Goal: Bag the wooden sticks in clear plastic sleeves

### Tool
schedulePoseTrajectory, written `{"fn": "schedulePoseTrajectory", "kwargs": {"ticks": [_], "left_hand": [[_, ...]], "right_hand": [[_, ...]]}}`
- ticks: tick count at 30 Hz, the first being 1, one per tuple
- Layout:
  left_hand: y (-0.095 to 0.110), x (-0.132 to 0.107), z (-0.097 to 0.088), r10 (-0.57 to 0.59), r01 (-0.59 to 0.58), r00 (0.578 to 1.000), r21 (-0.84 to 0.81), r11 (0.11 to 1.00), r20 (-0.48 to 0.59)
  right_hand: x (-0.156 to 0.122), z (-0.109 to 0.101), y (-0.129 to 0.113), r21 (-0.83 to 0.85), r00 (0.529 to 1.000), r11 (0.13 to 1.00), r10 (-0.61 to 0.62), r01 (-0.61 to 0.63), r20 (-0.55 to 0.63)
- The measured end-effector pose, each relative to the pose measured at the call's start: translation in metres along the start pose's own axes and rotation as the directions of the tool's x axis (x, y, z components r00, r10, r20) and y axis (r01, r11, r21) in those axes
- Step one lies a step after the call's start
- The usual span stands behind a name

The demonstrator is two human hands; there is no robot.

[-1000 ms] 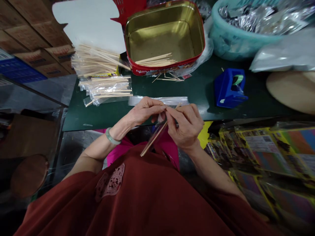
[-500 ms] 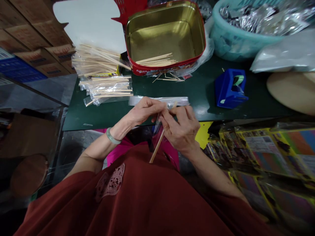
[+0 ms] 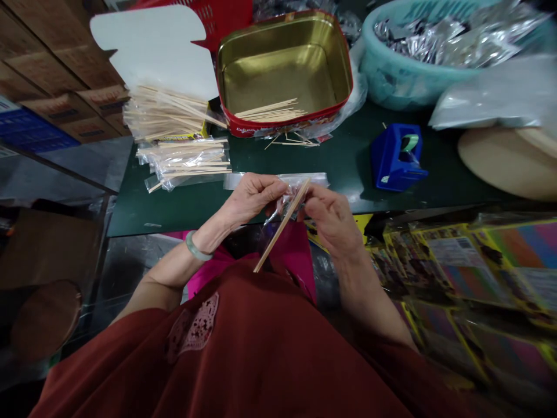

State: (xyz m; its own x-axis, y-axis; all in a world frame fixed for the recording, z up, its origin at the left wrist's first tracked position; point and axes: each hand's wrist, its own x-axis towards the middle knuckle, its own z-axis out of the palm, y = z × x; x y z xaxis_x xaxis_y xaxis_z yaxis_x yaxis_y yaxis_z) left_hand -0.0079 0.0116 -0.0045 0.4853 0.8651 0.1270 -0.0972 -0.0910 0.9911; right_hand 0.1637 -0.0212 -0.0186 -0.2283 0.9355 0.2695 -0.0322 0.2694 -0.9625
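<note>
My left hand (image 3: 250,197) and my right hand (image 3: 331,217) meet over the near edge of the dark green table (image 3: 348,162). Both pinch the mouth of a narrow clear plastic sleeve (image 3: 278,212) that holds a bundle of thin wooden sticks (image 3: 281,226). The bundle slants from between my fingertips down toward my red top. A jade bangle (image 3: 195,247) is on my left wrist. More empty clear sleeves (image 3: 274,177) lie on the table just beyond my hands.
A red-and-gold tin (image 3: 282,69) holds loose sticks. Packed stick sleeves (image 3: 187,162) and a heap of loose sticks (image 3: 167,113) lie at the left. A blue tape dispenser (image 3: 395,158), a teal basin of foil (image 3: 418,52) and colourful packets (image 3: 478,273) are at the right.
The stick bundle has tilted and slid a little further into the sleeve. My right hand has shifted slightly right and up at the sleeve's mouth. The view has drifted a little.
</note>
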Motion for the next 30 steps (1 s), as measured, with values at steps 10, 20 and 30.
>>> {"fn": "schedulePoseTrajectory", "kwargs": {"ticks": [10, 20, 30], "left_hand": [[-0.006, 0.007, -0.001, 0.034, -0.025, 0.989, 0.066, 0.998, -0.145], [-0.001, 0.008, 0.001, -0.072, 0.029, 0.977, -0.209, 0.977, -0.2], [-0.002, 0.007, 0.005, -0.033, -0.006, 0.982, -0.208, 0.978, -0.186]], "right_hand": [[0.001, 0.008, 0.011, -0.001, 0.973, 1.0, -0.027, 0.028, -0.229], [0.001, 0.007, 0.006, 0.094, 0.964, 0.995, 0.005, 0.021, -0.264], [0.005, 0.013, 0.005, -0.023, 0.963, 0.999, 0.018, -0.025, -0.269]]}}
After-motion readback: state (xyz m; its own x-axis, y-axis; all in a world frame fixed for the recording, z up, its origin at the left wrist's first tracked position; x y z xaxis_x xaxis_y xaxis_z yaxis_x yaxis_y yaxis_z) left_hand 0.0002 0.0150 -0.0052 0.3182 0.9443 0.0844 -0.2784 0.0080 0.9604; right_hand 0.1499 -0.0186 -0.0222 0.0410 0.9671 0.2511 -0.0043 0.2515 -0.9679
